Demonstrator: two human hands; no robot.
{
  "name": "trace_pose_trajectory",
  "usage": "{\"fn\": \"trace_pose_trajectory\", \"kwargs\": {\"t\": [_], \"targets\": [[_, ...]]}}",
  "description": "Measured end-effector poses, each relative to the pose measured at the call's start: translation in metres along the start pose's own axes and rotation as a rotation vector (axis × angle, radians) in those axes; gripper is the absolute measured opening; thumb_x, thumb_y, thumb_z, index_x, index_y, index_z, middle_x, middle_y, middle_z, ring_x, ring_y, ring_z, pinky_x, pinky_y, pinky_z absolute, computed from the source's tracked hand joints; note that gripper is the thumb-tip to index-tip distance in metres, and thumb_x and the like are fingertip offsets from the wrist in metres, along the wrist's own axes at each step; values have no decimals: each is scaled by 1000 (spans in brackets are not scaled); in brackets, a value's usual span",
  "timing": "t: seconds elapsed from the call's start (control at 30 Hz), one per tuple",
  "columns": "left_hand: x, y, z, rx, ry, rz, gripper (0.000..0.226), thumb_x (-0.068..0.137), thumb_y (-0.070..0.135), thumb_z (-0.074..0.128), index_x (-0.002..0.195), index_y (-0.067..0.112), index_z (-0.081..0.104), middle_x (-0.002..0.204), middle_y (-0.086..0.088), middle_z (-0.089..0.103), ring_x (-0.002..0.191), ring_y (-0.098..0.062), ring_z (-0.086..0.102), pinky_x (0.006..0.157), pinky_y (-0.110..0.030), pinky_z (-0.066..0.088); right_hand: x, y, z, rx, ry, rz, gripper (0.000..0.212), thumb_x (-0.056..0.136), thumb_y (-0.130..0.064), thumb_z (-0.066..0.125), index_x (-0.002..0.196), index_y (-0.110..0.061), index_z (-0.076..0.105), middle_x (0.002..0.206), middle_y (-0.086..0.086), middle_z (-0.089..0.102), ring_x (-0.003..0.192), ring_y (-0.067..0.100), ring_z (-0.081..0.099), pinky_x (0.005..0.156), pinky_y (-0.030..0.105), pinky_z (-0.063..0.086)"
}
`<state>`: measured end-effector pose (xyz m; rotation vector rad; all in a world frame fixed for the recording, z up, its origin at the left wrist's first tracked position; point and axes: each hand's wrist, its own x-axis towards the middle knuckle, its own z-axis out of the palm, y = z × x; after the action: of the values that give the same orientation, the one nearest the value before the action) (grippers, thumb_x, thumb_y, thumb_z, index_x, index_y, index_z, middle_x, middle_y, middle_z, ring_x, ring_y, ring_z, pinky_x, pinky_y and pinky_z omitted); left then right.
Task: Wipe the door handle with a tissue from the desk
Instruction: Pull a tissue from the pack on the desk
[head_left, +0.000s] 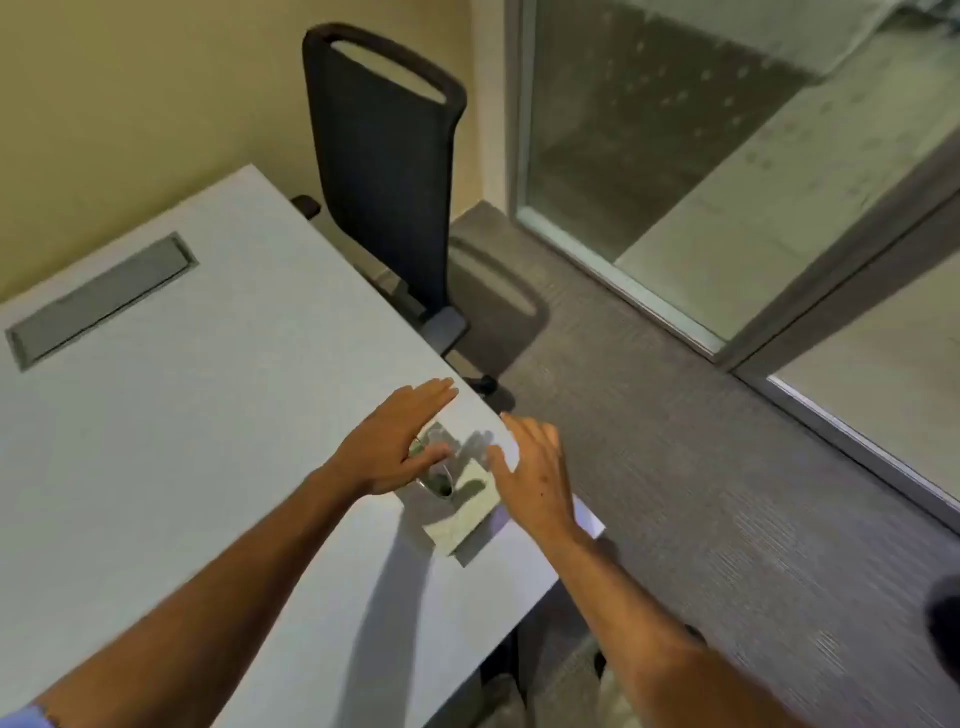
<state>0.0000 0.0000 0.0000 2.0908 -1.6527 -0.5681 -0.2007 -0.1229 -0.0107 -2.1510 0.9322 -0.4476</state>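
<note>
A pale tissue box (462, 512) with an oval slot lies near the right edge of the white desk (208, 415). My left hand (395, 441) hovers over the box's far end, fingers spread and flat, holding nothing. My right hand (535, 478) is just right of the box at the desk's edge, fingers apart and empty. No loose tissue shows in either hand. No door handle is in view.
A dark mesh office chair (384, 182) stands behind the desk's far corner. A grey cable hatch (98, 301) is set into the desk at left. Glass panels with metal frames (675, 208) run along the right above grey carpet (701, 493).
</note>
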Motion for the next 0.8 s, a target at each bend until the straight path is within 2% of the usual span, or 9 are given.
{"fn": "trace_pose_trajectory", "kwargs": {"t": [0.07,0.17,0.3,0.43,0.57,0.63,0.73,0.8], "targets": [[-4,-26,11,23,-68,-18,84,99,74,40,166,25,23,173,7,18,160,-11,12,130,-48,17,3,-3,32,57,-152,85,43,93,-33,61,132,-15,58,124,6,64,117,25,52,90,34,48],[-3,-59,36,80,-144,-13,94,94,84,37,167,28,17,174,9,10,161,-12,3,130,-48,13,12,1,70,37,-295,142,47,91,-37,64,133,-18,56,122,2,61,116,21,49,87,38,50],[2,-92,60,92,-171,21,99,91,85,40,168,29,13,174,14,1,160,-9,-4,129,-44,6,27,8,100,-9,-285,116,45,88,-42,66,127,-20,62,115,0,60,109,17,48,85,37,51],[3,-104,73,106,-173,66,101,92,83,39,168,23,12,175,8,0,161,-12,-6,129,-44,5,27,5,110,21,-284,95,27,94,-37,59,100,-15,73,103,0,64,98,14,48,76,34,50],[5,-103,79,74,-153,52,99,93,84,33,168,23,12,175,9,1,161,-14,-4,129,-47,7,21,-3,98,283,-316,231,29,95,-34,60,86,-9,71,81,-2,66,83,15,55,69,35,51],[8,-99,77,25,-160,41,98,93,81,39,168,26,12,175,13,1,161,-12,-5,129,-46,6,22,-5,90,431,-321,314,25,95,-29,60,84,-7,66,74,2,63,69,12,55,61,36,52],[17,-88,61,36,-164,73,96,94,75,46,168,26,12,175,14,2,161,-11,-2,130,-47,7,29,-9,77,520,-284,379,16,98,-23,54,98,-8,61,91,7,67,81,10,63,62,21,52],[29,-73,45,48,-148,112,93,96,75,43,168,23,14,175,12,5,161,-11,2,130,-49,11,37,-12,60,624,-217,411,15,101,-25,51,109,-15,58,102,5,68,94,15,69,69,23,59]]}}
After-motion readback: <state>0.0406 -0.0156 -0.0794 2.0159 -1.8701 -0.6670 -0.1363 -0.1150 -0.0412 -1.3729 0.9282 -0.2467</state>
